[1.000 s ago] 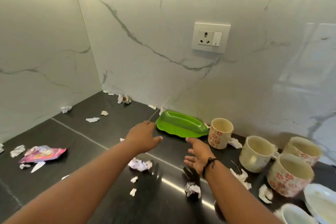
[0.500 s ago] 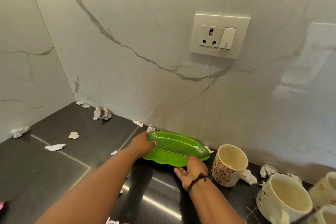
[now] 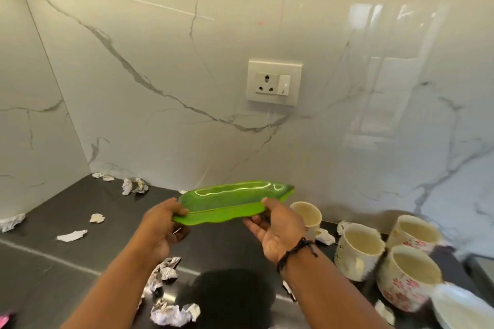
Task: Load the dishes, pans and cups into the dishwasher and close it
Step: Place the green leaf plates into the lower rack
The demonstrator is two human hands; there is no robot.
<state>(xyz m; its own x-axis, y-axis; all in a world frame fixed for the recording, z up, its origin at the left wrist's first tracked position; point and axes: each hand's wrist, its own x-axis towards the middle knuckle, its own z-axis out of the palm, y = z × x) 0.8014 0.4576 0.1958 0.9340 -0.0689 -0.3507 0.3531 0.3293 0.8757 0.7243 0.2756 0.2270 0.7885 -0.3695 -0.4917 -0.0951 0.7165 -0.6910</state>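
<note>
At centre frame the green dish hung above the dark table, held by both ends. It looked light, stiff and glossy, probably slippery, so the rims suited holding. The left hand pinched its left rim; the right hand, palm up, clasped the right edge.

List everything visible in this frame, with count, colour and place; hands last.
Leaf-shaped dish: one, green, held above the counter.
Mugs: four, cream with red floral print, right side by the wall.
White dish: one, partly cut off, bottom right corner.
Crumpled paper scraps: many, white, scattered over the counter.
Counter: one, dark grey.
Wall socket: one, off-white, on the marble backsplash.
Left hand: grips the dish's left end.
Right hand: holds the dish's right end; black wristband.
</note>
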